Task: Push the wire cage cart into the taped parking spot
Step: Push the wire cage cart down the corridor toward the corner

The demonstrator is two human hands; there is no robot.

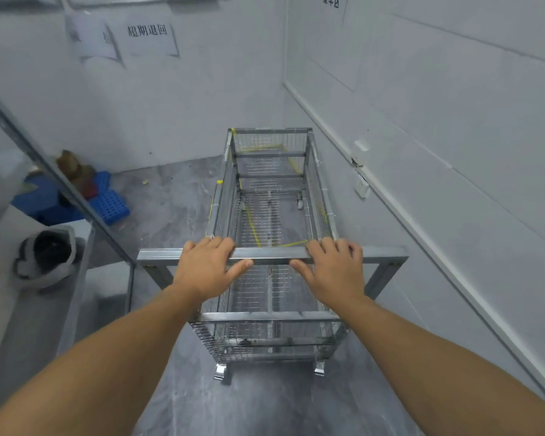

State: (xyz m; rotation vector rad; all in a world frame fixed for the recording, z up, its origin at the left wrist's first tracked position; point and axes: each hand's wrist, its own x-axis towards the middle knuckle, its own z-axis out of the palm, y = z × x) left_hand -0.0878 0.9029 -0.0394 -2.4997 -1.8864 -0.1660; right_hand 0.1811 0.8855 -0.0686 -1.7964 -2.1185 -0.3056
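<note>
The wire cage cart (269, 316) is a tall grey metal frame with mesh sides and small casters, standing lengthwise in front of me along the right wall. Its wide handle bar (271, 256) runs across the near end. My left hand (210, 267) grips the bar left of centre, fingers over the top and thumb underneath. My right hand (334, 267) grips it right of centre the same way. Yellow tape lines (253, 226) on the grey floor show through the cart's mesh bottom and far end, so the cart stands over the taped spot.
The white right wall (438, 158) runs close beside the cart, with small wall boxes (361, 171). The back wall carries paper signs (150, 37). Left stands a metal shelf frame (76, 199) holding a grey bag (46, 256). Blue plastic pallets (107, 202) lie in the far-left corner.
</note>
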